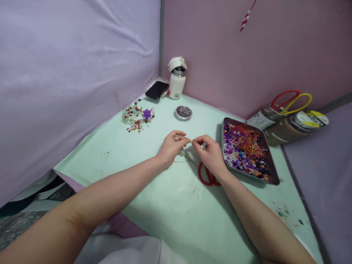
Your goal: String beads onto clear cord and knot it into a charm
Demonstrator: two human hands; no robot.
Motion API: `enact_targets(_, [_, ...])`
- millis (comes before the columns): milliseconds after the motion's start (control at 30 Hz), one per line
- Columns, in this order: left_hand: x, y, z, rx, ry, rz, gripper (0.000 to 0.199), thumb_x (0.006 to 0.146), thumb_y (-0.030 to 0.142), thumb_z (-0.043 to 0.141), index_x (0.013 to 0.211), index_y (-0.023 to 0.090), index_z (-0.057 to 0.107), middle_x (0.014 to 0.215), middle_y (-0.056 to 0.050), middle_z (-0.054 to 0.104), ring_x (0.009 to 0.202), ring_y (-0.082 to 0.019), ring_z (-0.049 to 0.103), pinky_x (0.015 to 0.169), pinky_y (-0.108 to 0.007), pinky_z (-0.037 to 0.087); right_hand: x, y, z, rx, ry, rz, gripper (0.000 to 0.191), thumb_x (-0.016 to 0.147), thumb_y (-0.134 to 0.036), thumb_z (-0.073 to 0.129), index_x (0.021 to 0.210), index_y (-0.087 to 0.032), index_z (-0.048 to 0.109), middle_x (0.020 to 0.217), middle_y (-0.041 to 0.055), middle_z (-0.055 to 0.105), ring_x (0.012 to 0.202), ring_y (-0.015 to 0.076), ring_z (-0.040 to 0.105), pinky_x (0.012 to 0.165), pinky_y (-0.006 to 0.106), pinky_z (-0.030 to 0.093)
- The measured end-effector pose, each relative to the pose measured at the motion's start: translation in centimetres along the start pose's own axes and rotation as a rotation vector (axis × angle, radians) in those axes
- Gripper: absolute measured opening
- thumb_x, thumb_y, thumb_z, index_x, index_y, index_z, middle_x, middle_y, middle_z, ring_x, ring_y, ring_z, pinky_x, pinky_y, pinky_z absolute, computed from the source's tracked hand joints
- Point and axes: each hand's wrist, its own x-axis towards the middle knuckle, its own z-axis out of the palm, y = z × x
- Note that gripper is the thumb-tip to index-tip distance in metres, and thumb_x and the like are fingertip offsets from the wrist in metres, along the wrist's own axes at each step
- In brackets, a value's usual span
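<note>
The near edge of the pale desk (165, 200) runs just in front of the person's lap, partly covered by the left forearm, and a stretch of its surface lies between that edge and the hands. Two red loop handles (201, 175) lie beside the right wrist, partly covered by it; what they belong to is hidden. Just beyond, over the middle of the desk, a thin cord (180, 161) sags in a shallow arc below the hands, its long axis roughly sideways, with small clear beads (181, 153) beside the left palm. The left hand (173, 147) and right hand (209, 151) face each other, each pinching with thumb and forefinger, the other fingers loosely bent; the cord's end seems held between the nearly meeting fingertips, but which way it points is too small to tell. A metal tray (271, 172) of beads and tangled thread stands just right of the right hand, limiting room on that side. Farther out are a round tin (183, 113), finished-looking beaded strings (134, 116) near the left edge, two jars (283, 130) beyond the tray, then a black phone (157, 90) and a white bottle (176, 86) in the far corner, where fabric walls (203, 62) close in the desk.
</note>
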Motion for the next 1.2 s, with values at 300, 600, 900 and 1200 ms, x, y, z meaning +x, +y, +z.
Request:
enact_targets(300, [-0.2,-0.1,0.0,-0.146,-0.064,0.011,0.035,0.063,0.019,0.075,0.091,0.016,0.055,0.07,0.002,0.062,0.056,-0.005,0.047,0.053,-0.021,0.032,0.0,0.6,0.8,0.482,-0.135,0.429,0.021,0.072,-0.04,0.067,0.072,-0.019,0.064,0.07,-0.0016,0.062,0.064,0.0133,0.05,0.068,0.029,0.039])
enact_targets(600, [-0.1,-0.1,0.2,-0.194,-0.053,-0.042,0.035,0.063,0.021,0.077,0.087,0.017,0.052,0.064,0.005,0.057,0.051,-0.004,0.043,0.051,-0.02,0.029,0.1,-0.4,0.2,0.304,-0.087,0.318,0.019,0.068,-0.032,0.07,0.08,-0.019,0.063,0.078,0.0008,0.062,0.072,0.0147,0.053,0.07,0.029,0.041])
enact_targets(900, [-0.1,-0.4,0.0,-0.141,-0.11,-0.081,0.034,0.065,0.022,0.076,0.09,0.017,0.053,0.072,0.002,0.059,0.056,-0.005,0.046,0.052,-0.02,0.031,0.2,-0.4,-0.1,0.27,0.006,0.24,0.019,0.079,-0.038,0.062,0.075,-0.019,0.064,0.076,0.0012,0.065,0.073,0.0155,0.056,0.072,0.03,0.041])
enact_targets(1200, [-0.1,0.0,-0.2,-0.128,-0.15,-0.148,0.035,0.065,0.018,0.076,0.091,0.017,0.054,0.075,0.0,0.063,0.055,-0.004,0.046,0.051,-0.02,0.03,0.4,0.2,-0.2,0.228,0.01,0.214,0.027,0.082,-0.044,0.058,0.079,-0.018,0.066,0.077,0.0034,0.067,0.073,0.0171,0.057,0.068,0.03,0.042])
